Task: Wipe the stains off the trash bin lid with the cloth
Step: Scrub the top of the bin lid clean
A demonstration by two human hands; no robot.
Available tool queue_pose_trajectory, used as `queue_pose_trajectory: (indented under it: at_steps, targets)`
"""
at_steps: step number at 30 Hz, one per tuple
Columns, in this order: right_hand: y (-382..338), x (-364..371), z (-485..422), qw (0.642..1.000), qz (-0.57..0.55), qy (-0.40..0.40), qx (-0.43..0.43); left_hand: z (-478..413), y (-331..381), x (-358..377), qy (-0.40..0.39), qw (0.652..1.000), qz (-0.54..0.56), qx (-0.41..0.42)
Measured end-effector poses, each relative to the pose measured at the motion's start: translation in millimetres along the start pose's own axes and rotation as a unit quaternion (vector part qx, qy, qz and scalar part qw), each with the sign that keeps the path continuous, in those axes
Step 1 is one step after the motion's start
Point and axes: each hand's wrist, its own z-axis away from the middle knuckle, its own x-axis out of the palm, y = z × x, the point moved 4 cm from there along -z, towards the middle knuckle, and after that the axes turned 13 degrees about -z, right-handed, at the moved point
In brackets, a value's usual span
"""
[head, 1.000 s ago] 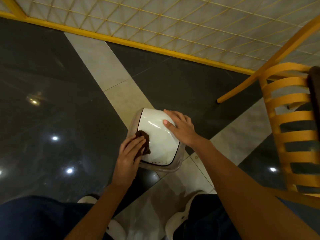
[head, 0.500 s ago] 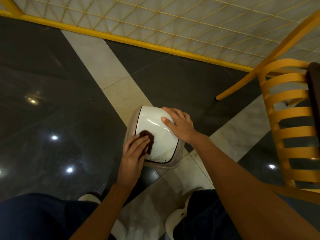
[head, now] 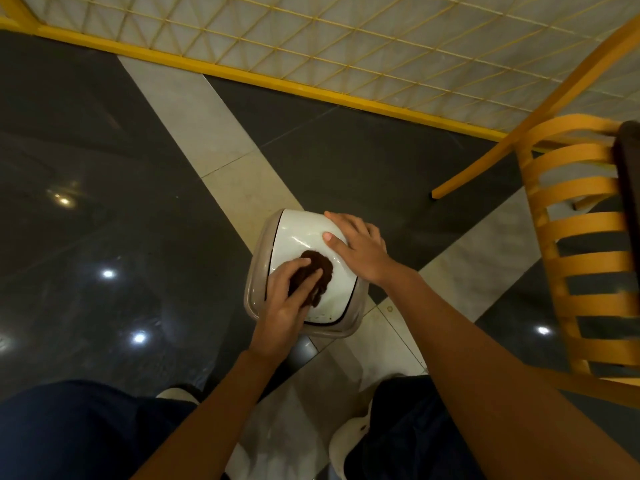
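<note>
Bin lid [head: 304,237]: white and glossy, domed, set in a grey-brown rim on a small bin that stands on the floor [head: 104,168] just ahead of the person's feet.
Cloth [head: 318,271]: dark brown, bunched, lying on the middle of the lid, toward its left half.
Left hand [head: 287,303]: fingers curled down over the cloth, pinning it to the lid; this is the wiping hand.
Right hand [head: 360,247]: flat and released, palm and spread fingers resting on the lid's right shoulder, gripping nothing; it looks to be steadying the bin.
Progress: wiping appears to be under way. The far part of the lid shines clean. A row of small dark specks shows along the near edge, just inside the dark seam; whether they are stains or marks in the plastic cannot be told. The strip under the right hand is hidden.
Left to do, as judged: the near edge, the right side beneath the bracing hand, and perhaps the rim.
Edges: the lid curves off on every side, so the cloth could slide off near the rim.
Open room: bare floor lies to the left and beyond the bin; a yellow slatted chair [head: 581,237] stands well apart on the right, and a yellow-framed lattice panel [head: 346,46] stands farther back.
</note>
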Motion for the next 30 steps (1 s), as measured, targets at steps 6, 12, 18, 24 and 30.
queue_pose_trajectory:
  at_steps: [6, 12, 18, 24, 30]
  targets:
    - [-0.9, 3.8, 0.6, 1.000, -0.005, -0.001, 0.000, 12.0, 3.9, 12.6, -0.039, 0.971, -0.120, 0.205]
    - [0.4, 3.7, -0.2, 1.000, 0.008, 0.007, -0.004, 17.5, -13.5, 8.5, -0.105, 0.948, -0.176, 0.245]
    - [1.1, 3.8, -1.3, 1.000, 0.018, 0.012, -0.010, -2.8, 20.5, 9.2, -0.079, 0.836, -0.361, 0.406]
    - [1.4, 3.6, -0.4, 1.000, 0.017, 0.012, -0.015, 6.3, -3.1, 5.7, -0.152, 0.734, -0.452, 0.484]
    - [1.0, 3.9, 0.1, 0.999, 0.025, 0.022, -0.019, 3.9, 15.3, 20.9, -0.205, 0.718, -0.415, 0.520]
